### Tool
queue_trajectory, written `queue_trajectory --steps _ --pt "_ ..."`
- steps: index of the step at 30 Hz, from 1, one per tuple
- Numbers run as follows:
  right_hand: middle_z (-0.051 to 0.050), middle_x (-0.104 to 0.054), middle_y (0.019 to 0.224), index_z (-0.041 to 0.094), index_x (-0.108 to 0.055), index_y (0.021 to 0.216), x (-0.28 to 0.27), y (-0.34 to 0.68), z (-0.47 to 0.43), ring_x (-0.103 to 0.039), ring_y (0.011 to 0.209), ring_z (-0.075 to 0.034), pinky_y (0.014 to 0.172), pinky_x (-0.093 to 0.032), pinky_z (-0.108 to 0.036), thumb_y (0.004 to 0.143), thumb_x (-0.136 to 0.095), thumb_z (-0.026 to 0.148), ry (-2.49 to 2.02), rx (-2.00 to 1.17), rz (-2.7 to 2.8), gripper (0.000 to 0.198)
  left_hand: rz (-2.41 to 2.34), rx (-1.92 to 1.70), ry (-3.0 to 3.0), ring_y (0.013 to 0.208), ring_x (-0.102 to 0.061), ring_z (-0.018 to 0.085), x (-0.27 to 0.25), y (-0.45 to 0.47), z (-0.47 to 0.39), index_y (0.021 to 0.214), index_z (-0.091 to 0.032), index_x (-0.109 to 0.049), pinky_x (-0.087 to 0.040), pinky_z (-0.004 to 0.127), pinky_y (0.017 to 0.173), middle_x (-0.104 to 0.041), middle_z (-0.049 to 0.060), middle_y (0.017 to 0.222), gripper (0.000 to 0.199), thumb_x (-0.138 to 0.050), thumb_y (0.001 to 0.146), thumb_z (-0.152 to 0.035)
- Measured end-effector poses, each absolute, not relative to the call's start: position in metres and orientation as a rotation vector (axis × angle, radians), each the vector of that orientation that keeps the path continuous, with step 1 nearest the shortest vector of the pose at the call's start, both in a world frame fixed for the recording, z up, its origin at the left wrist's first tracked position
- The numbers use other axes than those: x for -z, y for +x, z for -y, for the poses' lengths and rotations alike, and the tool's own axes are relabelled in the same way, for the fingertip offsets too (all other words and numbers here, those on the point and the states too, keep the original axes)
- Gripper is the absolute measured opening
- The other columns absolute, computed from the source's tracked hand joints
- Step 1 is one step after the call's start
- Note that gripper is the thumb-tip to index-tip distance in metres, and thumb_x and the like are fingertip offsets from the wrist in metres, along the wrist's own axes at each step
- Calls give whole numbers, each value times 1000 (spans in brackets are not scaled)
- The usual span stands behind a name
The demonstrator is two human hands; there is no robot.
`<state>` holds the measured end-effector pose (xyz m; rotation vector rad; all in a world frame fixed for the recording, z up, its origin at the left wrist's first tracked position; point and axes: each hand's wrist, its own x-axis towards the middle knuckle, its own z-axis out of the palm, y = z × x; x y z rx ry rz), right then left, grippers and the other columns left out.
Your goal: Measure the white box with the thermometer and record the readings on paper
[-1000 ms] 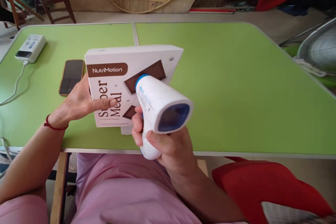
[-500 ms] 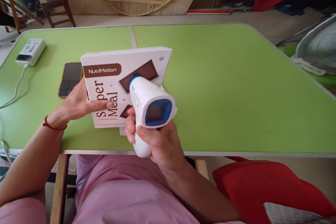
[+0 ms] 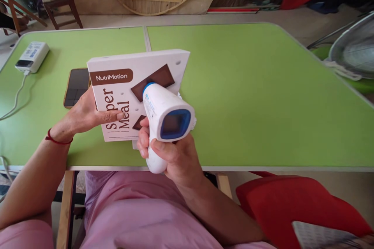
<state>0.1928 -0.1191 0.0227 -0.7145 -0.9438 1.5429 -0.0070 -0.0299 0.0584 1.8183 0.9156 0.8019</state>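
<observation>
My left hand point(image 3: 87, 114) grips the left side of a white box point(image 3: 154, 60) printed "NutriMotion Super Meal", its thumb lying across the front face. The box is tilted up above the table, with brown bars pictured on it. Wrapped round the handle of a white infrared thermometer point(image 3: 163, 103) is my right hand point(image 3: 175, 159). The thermometer's blue-rimmed nose points at the box front; whether it touches is hard to tell. Its dark screen point(image 3: 175, 124) faces me. Part of another white item point(image 3: 134, 145) shows below the box, mostly hidden.
A green folding table point(image 3: 263, 97) spans the view. Behind the box lies a phone point(image 3: 76, 87); a white power bank point(image 3: 32, 57) with a cable sits at the far left. A red chair point(image 3: 295, 206) stands at the lower right, a fan point(image 3: 355, 50) at the right.
The box, thermometer and both hands keep the same hold and arrangement. Everything sits slightly further up and left in the view, as the camera has shifted a little.
</observation>
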Motion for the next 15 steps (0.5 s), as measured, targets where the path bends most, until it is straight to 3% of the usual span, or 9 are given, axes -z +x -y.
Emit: queue_trajectory --steps 10,15 --pt "2 -63 66 19 -65 81 -21 193 116 -54 55 -10 53 -46 -26 78 -79 32 -731 -1584 937 19 -859 -781 1765 89 -71 21 -58 -8 28 114 -14 -63 -61 28 74 -74 7 102 47 -85 78 -36" --pt "2 -61 67 20 -63 82 -19 192 117 -53 56 -11 56 -48 -27 77 -80 37 -734 -1607 929 25 -877 -721 1758 94 -72 24 -62 -12 29 118 -14 -62 -61 28 72 -74 12 114 50 -84 79 -37"
